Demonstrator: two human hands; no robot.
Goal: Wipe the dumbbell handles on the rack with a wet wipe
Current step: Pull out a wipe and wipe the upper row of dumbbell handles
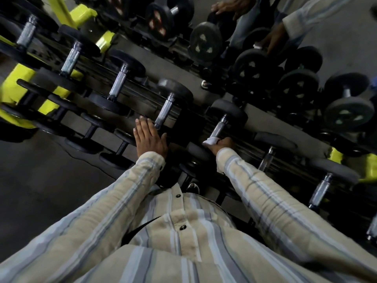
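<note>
Right hand (221, 144), at frame centre, clenches a white wipe (210, 141) around the near end of a dumbbell handle (217, 128) on the rack (142, 97); left hand (150, 137) rests flat, fingers released. We judge wiping underway; next, slide upward along it.

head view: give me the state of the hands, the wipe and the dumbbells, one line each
left hand: open, fingers straight, resting at the rack edge, holds nothing
right hand: grips the wet wipe against a handle
wet wipe: bunched, pressed on the handle's near end
dumbbell handle: being wiped, racked
other dumbbells: racked, untouched
</note>
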